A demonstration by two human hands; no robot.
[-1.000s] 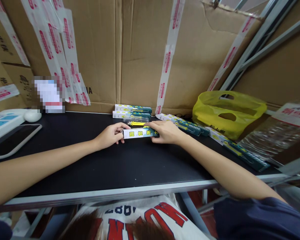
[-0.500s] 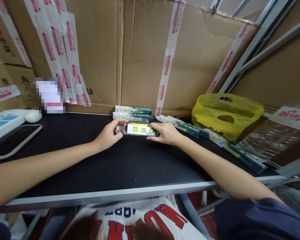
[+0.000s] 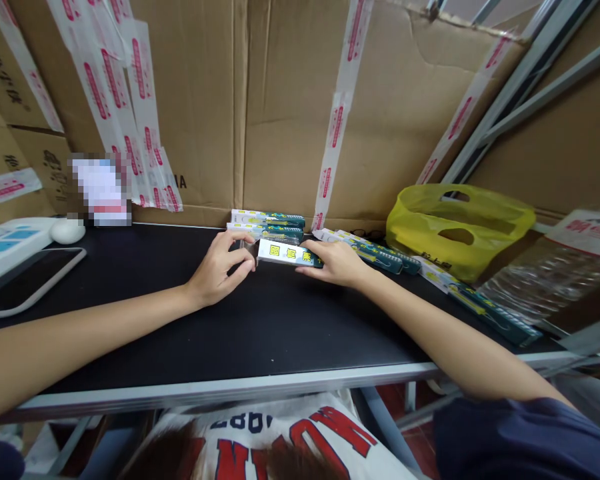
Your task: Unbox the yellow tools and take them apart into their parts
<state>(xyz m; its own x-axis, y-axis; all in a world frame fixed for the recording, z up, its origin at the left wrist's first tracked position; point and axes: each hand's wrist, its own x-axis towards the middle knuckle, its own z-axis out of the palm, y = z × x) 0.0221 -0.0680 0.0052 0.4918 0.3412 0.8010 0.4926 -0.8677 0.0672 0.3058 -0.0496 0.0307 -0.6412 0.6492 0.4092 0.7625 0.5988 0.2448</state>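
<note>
A slim white-and-green printed carton lies sideways between my hands, yellow lettering along its front. My right hand grips its right end, thumb along the top and fingers below. At the carton's left end, my left hand has its fingers and thumb curled round a pale end flap; the fingertips partly hide it. Behind the carton, two similar cartons lie side by side near the cardboard wall. More of the same cartons lie slanted beyond my right hand.
A yellow plastic bag and a clear plastic bottle stand at the right. Another carton lies before them. At the left are a phone, a white power strip and a round white object on the black tabletop.
The carton has risen and shifted slightly right in my right hand. The fingers of my left hand have moved a little right at its left end, with the thumb lifted.
</note>
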